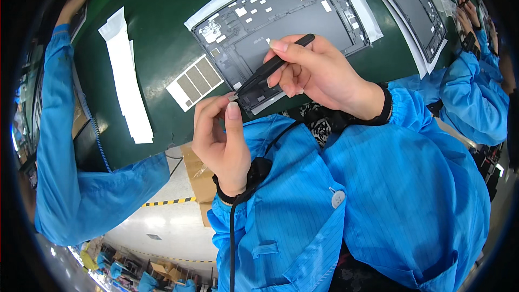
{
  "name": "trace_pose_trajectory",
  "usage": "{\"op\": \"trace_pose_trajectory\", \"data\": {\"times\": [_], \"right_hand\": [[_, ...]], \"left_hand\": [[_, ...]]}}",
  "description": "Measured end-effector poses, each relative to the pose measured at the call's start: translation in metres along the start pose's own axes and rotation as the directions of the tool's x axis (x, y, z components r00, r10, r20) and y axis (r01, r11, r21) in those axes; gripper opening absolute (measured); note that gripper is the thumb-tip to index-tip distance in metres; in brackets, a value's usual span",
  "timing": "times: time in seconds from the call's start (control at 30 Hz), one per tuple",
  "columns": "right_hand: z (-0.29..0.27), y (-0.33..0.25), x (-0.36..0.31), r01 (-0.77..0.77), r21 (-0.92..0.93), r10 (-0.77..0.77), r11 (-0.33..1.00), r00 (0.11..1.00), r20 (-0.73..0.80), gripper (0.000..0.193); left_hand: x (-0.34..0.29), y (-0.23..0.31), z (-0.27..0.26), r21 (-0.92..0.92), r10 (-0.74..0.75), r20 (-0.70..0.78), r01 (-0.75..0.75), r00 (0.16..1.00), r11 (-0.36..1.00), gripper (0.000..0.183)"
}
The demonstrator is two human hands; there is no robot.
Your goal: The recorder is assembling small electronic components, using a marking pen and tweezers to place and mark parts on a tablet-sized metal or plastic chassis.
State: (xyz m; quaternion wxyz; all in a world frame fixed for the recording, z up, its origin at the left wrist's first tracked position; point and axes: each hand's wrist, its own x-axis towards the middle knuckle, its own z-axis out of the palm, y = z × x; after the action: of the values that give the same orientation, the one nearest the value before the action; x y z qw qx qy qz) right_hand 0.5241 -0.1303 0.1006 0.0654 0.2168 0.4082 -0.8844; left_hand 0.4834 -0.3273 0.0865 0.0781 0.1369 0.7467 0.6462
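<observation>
My right hand (pixel 330 75) grips black tweezers (pixel 274 66), whose tips point down and left toward my left hand (pixel 220 138). Between the thumb and forefinger of my left hand is a tiny light-coloured piece (pixel 233 98), and the tweezer tips meet it there. What the piece is cannot be made out. Under and beyond both hands lies a dark grey device housing (pixel 303 19) on a white sheet, dotted with several small white and silver patches. Just left of the housing rests a white sheet of grey-brown rectangular stickers (pixel 195 82).
White paper strips (pixel 128 84) lie on the green tabletop (pixel 162 32) at left. A second dark housing (pixel 413 13) sits on white sheets at far right, beside clear plastic. Blue-sleeved co-workers' arms (pixel 57 130) flank both sides. A black cord (pixel 232 238) hangs from my left wrist strap.
</observation>
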Motion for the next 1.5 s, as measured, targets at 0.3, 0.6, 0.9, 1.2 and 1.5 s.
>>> {"op": "trace_pose_trajectory", "data": {"times": [0.3, 0.6, 0.9, 1.2, 1.5], "right_hand": [[0.002, 0.001, -0.004, -0.019, 0.009, 0.019, 1.000, 1.000, -0.002, 0.037], [0.006, 0.010, -0.014, 0.256, -0.211, -0.254, 0.943, 0.967, 0.036, 0.026], [0.005, 0.019, -0.008, 0.387, -0.297, -0.382, 0.873, 0.921, 0.078, 0.018], [-0.001, 0.038, 0.006, 0.310, -0.467, -0.355, 0.828, 0.935, -0.008, 0.017], [0.001, 0.040, 0.004, 0.399, -0.647, -0.470, 0.650, 0.880, 0.071, 0.011]], "left_hand": [[0.000, 0.002, 0.003, 0.120, 0.103, -0.064, -0.095, 0.993, 0.988, 0.004], [0.000, 0.006, 0.009, -0.233, -0.132, 0.013, 0.131, 0.991, 0.964, 0.011], [-0.006, -0.004, 0.007, 0.054, -0.098, -0.075, 0.102, 0.992, 0.993, 0.016], [-0.005, -0.016, 0.004, 0.573, 0.005, 0.014, -0.012, 1.000, 0.819, 0.020], [-0.005, -0.022, 0.005, 0.661, 0.117, 0.090, -0.147, 0.989, 0.736, 0.013]]}}
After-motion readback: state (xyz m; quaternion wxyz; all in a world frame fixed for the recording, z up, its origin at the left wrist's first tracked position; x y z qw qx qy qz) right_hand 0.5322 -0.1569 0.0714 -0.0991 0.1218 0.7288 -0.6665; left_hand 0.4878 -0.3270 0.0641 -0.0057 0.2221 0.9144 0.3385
